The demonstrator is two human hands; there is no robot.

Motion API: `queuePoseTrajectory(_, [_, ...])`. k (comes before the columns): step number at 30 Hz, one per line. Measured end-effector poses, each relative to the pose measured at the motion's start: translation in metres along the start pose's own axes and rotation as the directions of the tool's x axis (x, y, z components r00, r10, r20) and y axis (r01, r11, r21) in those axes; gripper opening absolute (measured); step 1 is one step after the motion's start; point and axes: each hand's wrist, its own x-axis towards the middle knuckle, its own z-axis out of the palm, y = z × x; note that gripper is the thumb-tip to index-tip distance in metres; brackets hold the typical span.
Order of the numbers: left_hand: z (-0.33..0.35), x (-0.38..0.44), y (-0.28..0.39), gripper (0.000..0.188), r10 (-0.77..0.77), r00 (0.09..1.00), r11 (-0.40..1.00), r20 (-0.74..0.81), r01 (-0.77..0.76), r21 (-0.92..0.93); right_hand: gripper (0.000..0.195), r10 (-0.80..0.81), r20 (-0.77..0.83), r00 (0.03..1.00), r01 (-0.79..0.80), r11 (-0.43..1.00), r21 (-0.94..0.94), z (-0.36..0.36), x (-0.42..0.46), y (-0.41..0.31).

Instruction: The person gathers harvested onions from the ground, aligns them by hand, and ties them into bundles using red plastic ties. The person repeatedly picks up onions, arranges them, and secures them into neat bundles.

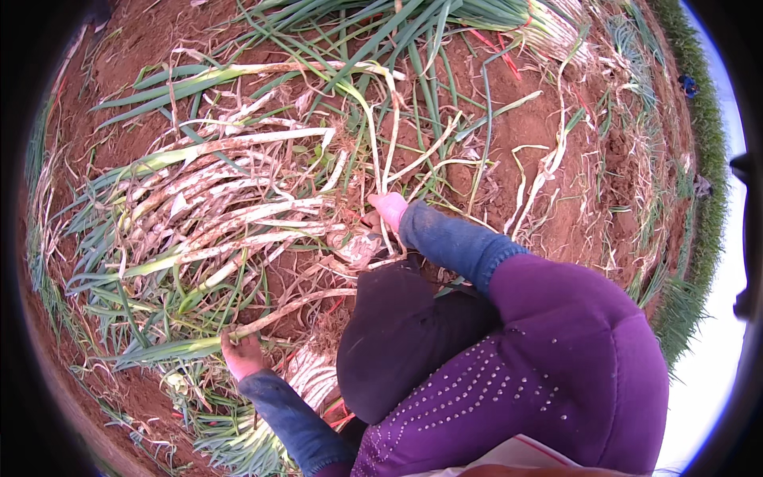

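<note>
My left hand [243, 356] is closed around a long green onion [298, 304], at the place where the pale stem turns to green leaves. The root end of that onion points toward my dark-clad knee [387, 334]. Farther up, my right hand [388, 210] grips several thin, pale stripped leaf stalks [381, 149] that fan out above the fist. Its fingertips are partly hidden. Left of it lies a loose pile of soil-stained green onions [226, 208], with their roots toward me. One more onion [238, 71] lies crosswise above the pile.
A tied bundle of green onions [554, 30] lies at the upper right with a red tie [501, 50]. Another pale bundle [313, 375] sits below my left forearm. Peeled scraps [548, 167] litter the brown soil [572, 226]. A grass strip [709, 179] borders the right side.
</note>
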Motion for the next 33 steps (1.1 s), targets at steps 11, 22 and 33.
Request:
queuePoseTrajectory(11, [-0.021, 0.029, -0.002, 0.023, -0.050, 0.993, 0.994, 0.103, 0.039, 0.098, 0.045, -0.105, 0.071, 0.992, 0.106, 0.994, -0.012, -0.036, -0.041, -0.011])
queuePoseTrajectory(22, [-0.056, 0.049, 0.007, 0.029, 0.068, 0.990, 0.977, 0.124, -0.092, 0.194, 0.034, -0.932, -0.344, 0.116, -0.077, 0.337, -0.938, -0.350, -0.368, -0.285])
queuePoseTrajectory(33, [-0.037, 0.010, 0.019, 0.020, -0.029, 0.997, 0.963, -0.073, 0.048, 0.264, 0.026, -0.848, -0.386, -0.364, 0.035, 0.401, -0.915, -0.518, -0.385, -0.303])
